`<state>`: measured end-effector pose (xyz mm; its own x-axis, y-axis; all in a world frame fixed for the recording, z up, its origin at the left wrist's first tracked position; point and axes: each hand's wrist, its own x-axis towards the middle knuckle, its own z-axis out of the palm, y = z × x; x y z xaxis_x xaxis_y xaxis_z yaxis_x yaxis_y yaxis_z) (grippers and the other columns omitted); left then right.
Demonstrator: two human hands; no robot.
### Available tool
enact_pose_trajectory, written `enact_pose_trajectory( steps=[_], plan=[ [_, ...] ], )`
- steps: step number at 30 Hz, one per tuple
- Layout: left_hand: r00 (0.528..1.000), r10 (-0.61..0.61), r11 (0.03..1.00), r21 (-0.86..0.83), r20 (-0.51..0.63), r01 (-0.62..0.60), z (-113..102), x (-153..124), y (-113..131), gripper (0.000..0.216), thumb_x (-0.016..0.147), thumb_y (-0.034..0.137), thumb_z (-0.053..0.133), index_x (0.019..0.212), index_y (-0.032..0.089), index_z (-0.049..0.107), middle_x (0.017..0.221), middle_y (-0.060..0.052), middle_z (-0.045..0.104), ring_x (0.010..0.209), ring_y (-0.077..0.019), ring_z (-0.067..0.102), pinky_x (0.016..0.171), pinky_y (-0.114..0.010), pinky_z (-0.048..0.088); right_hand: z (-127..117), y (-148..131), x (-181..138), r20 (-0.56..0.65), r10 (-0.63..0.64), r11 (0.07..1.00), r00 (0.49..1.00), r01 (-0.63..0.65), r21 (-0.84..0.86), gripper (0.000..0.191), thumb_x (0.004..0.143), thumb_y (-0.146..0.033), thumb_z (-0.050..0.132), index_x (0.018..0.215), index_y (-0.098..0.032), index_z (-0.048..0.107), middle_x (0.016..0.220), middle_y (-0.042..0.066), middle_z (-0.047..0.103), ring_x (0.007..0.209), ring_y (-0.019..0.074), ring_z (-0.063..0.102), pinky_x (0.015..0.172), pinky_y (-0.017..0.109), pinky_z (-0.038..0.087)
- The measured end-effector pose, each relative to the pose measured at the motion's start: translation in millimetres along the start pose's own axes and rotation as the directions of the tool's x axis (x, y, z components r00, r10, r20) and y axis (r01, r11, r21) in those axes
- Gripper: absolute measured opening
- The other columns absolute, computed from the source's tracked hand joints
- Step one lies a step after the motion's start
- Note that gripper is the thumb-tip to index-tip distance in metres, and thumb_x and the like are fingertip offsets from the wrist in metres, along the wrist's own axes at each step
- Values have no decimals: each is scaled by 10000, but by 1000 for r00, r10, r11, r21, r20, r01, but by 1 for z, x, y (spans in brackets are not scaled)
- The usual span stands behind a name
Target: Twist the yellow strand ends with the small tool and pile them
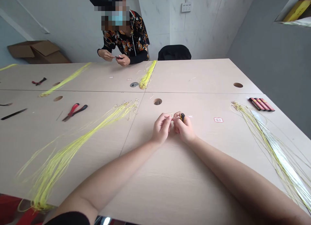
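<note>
My left hand (pixel 161 127) and my right hand (pixel 184 129) meet fingertip to fingertip above the middle of the table. A thin yellowish thread (pixel 172 114) curls up between them, pinched in the left fingertips. Wrapped in my right fingers is a small black tool with yellow marks (pixel 182 116); its working end is hidden. To the left lies a long bundle of yellow threads (pixel 85 137), with small hooks or knots at its far end. A second thread bundle (pixel 259 129) lies at the right over a steel ruler (pixel 274 144). Small white labels with red borders (pixel 218 120) lie near my right hand.
Red-and-black pliers (pixel 73 113) and a black pointed tool (pixel 14 113) lie at the left. Several red-and-black boxes (pixel 261 104) sit at the right. Round holes (pixel 157 101) pierce the tabletop. Opposite, a co-worker (pixel 126 37) handles something small beside more yellow threads (pixel 147 75).
</note>
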<state>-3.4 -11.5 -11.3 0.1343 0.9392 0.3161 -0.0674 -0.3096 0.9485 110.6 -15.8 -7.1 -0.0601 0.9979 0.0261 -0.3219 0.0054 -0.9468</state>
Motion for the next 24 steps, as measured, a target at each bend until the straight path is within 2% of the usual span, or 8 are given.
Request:
enact_pose_trajectory(
  steps=[10,24],
  plan=[
    [997,-70,997,13,18,70,0,-1,-1,307,859,440,511,699,178,495,473,65,398,442,-71,371,468,-211,297,0,0,-1,-97,-60,998,993,61,3,152,748,-315,573,788,-211,471,459,-98,321,378,59,276,384,204,223],
    [996,-82,996,-15,34,83,0,-1,1,291,874,414,481,697,184,472,489,65,400,463,-75,374,514,-224,314,3,-3,-1,-120,-127,979,985,105,-173,251,772,-428,602,762,-192,517,481,-71,369,417,68,318,421,232,225]
  ],
)
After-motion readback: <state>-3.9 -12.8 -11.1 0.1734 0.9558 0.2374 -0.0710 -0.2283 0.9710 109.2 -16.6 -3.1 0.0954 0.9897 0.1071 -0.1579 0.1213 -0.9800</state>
